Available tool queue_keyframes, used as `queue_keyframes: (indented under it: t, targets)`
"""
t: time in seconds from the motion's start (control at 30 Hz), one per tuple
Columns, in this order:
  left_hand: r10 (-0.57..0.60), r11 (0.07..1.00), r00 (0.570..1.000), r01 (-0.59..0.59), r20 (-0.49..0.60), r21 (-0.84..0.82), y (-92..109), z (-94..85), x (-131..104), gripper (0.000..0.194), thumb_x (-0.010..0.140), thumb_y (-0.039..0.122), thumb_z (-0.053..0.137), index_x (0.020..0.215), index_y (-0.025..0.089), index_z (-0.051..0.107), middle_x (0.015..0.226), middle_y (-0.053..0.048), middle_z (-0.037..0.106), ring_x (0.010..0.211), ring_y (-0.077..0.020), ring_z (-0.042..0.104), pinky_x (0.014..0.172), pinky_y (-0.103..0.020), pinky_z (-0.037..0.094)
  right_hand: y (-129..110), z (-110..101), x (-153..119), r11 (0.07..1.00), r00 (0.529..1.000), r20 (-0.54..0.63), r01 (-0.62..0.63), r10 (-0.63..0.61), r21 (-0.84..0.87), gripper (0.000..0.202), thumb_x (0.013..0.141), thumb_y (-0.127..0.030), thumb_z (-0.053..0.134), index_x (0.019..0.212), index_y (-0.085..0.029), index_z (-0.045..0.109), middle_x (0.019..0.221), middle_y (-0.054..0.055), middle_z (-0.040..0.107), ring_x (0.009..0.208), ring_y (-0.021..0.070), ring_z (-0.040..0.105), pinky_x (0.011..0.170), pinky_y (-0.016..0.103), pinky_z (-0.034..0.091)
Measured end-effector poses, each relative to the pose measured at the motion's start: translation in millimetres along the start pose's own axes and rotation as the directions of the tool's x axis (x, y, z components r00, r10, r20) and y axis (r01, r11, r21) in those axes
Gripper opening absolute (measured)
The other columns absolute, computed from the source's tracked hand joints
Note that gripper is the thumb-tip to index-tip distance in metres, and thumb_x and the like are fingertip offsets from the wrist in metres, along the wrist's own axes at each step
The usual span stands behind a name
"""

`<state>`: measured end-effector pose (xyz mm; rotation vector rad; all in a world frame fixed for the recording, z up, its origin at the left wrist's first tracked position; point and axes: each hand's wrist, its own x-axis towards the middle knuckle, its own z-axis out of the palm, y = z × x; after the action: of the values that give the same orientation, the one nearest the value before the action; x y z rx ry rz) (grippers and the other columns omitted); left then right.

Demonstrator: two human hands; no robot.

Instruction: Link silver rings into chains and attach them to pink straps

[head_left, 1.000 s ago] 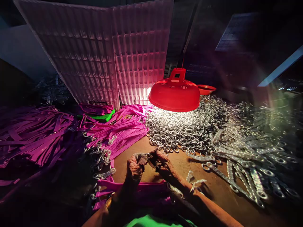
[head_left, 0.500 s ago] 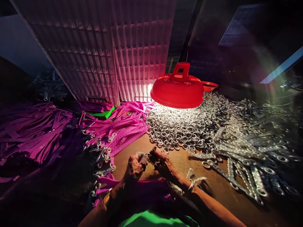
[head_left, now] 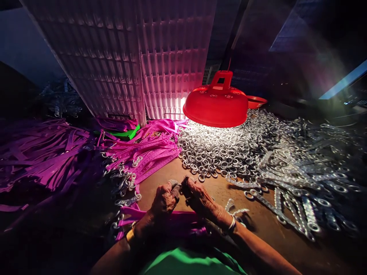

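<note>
My left hand (head_left: 164, 198) and my right hand (head_left: 198, 194) meet low in the middle, over the brown tabletop. Both are closed, with the fingertips nearly touching. Worn, greyish wraps cover some of the fingers. A small pale glint shows between the fingertips, but the fingers hide most of what they pinch. Under the wrists lie purple straps (head_left: 183, 221), partly covered by my forearms. Just beyond the hands spreads a big heap of silvery metal rings (head_left: 206, 152). Short silvery linked strips (head_left: 231, 206) lie beside my right wrist.
A red lamp (head_left: 216, 109) hangs low over the rings. Purple straps with silvery ends (head_left: 155, 152) lie left of centre, near a green tray (head_left: 130, 133). More purple straps (head_left: 43, 156) are piled far left. Silvery ringed strips (head_left: 298, 202) fill the right. Ribbed panels (head_left: 172, 68) stand behind.
The view has tilted a little, so the lamp and heaps sit slightly higher. Both hands stay together and closed, with the fingers slightly shifted; less of the pale glint shows between them.
</note>
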<state>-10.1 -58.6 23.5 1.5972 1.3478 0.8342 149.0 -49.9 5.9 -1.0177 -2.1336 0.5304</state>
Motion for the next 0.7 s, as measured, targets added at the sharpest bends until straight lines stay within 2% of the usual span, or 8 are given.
queue_keyframes:
  t: [0.07, 0.13, 0.27, 0.33, 0.43, 0.53, 0.63, 0.7]
  targets:
    - [0.043, 0.999, 0.999, -0.043, 0.013, -0.004, -4.7, -0.3, 0.8, 0.02, 0.083, 0.026, 0.046, 0.069, 0.015, 0.055, 0.058, 0.001, 0.05, 0.058, -0.0102, 0.044, 0.054, -0.022, 0.034, -0.1, 2.1, -1.4, 0.999, 1.0, -0.011, -0.015, 0.016, 0.032, 0.021, 0.077, -0.001, 0.036, 0.086, -0.017, 0.046, 0.069, 0.002, 0.051, 0.056, 0.0112, 0.036, 0.051, 0.024, 0.03]
    - [0.039, 0.999, 0.999, -0.039, 0.002, -0.032, -7.9, -0.2, 1.9, 0.019, 0.081, 0.024, 0.048, 0.065, 0.016, 0.053, 0.056, 0.002, 0.048, 0.055, -0.0096, 0.043, 0.051, -0.021, 0.033, 0.8, 5.6, -2.5, 0.995, 0.998, -0.037, -0.052, 0.055, 0.079, 0.018, 0.079, -0.003, 0.037, 0.085, -0.018, 0.045, 0.068, 0.001, 0.051, 0.056, 0.0109, 0.037, 0.051, 0.024, 0.031]
    - [-0.094, 0.989, 0.996, 0.095, 0.011, -0.115, -4.9, 0.6, 3.8, 0.012, 0.073, 0.02, 0.049, 0.061, 0.017, 0.047, 0.056, 0.002, 0.048, 0.048, -0.008, 0.04, 0.044, -0.02, 0.029, 2.0, 10.9, -2.0, 0.981, 0.991, -0.033, -0.12, 0.126, 0.154, 0.012, 0.081, -0.008, 0.039, 0.081, -0.019, 0.042, 0.064, -0.001, 0.049, 0.055, 0.0107, 0.04, 0.049, 0.023, 0.031]
    - [-0.106, 0.988, 0.994, 0.109, 0.034, -0.113, -1.9, 0.6, 3.8, 0.013, 0.072, 0.02, 0.049, 0.06, 0.017, 0.045, 0.057, 0.002, 0.047, 0.049, -0.008, 0.039, 0.044, -0.02, 0.028, 1.6, 11.6, -1.7, 0.981, 0.991, -0.035, -0.12, 0.127, 0.15, 0.012, 0.081, -0.008, 0.038, 0.081, -0.02, 0.042, 0.065, -0.001, 0.049, 0.054, 0.0109, 0.039, 0.049, 0.023, 0.031]
    - [-0.087, 0.996, 0.993, 0.089, 0.077, -0.024, -1.7, -0.3, 2.1, 0.014, 0.074, 0.02, 0.047, 0.061, 0.018, 0.041, 0.058, 0.002, 0.046, 0.051, -0.0086, 0.038, 0.046, -0.021, 0.027, 0.1, 11.6, -2.7, 0.979, 0.99, -0.023, -0.136, 0.141, 0.152, 0.012, 0.081, -0.01, 0.037, 0.08, -0.02, 0.043, 0.064, -0.001, 0.045, 0.053, 0.011, 0.037, 0.048, 0.023, 0.031]
    - [-0.059, 0.992, 0.989, 0.043, 0.134, 0.115, -3.4, -3.1, 0.2, 0.013, 0.076, 0.017, 0.043, 0.063, 0.019, 0.039, 0.059, 0.002, 0.045, 0.052, -0.0098, 0.04, 0.049, -0.023, 0.027, -1.8, 11.9, -3.9, 0.98, 0.988, -0.046, -0.14, 0.148, 0.14, 0.014, 0.082, -0.013, 0.038, 0.09, -0.02, 0.046, 0.063, -0.002, 0.043, 0.052, 0.012, 0.036, 0.047, 0.024, 0.031]
    - [-0.045, 0.954, 0.977, -0.019, 0.207, 0.298, 0.6, -7.8, -0.8, 0.01, 0.077, 0.017, 0.043, 0.068, 0.02, 0.041, 0.058, 0.002, 0.045, 0.053, -0.0113, 0.04, 0.053, -0.026, 0.026, -3.3, 12.1, -3.8, 0.99, 0.989, -0.115, -0.074, 0.088, 0.116, 0.022, 0.082, -0.012, 0.037, 0.101, -0.02, 0.047, 0.062, -0.003, 0.043, 0.052, 0.0125, 0.035, 0.047, 0.024, 0.03]
    - [-0.05, 0.939, 0.97, -0.035, 0.237, 0.343, 5.7, -11.1, -1.2, 0.009, 0.078, 0.018, 0.043, 0.07, 0.02, 0.041, 0.057, 0.002, 0.044, 0.052, -0.0116, 0.038, 0.052, -0.027, 0.024, -3.9, 11.5, -2.8, 0.994, 0.988, -0.142, -0.045, 0.059, 0.099, 0.024, 0.08, -0.009, 0.036, 0.1, -0.019, 0.048, 0.06, -0.003, 0.043, 0.051, 0.0118, 0.034, 0.047, 0.024, 0.029]
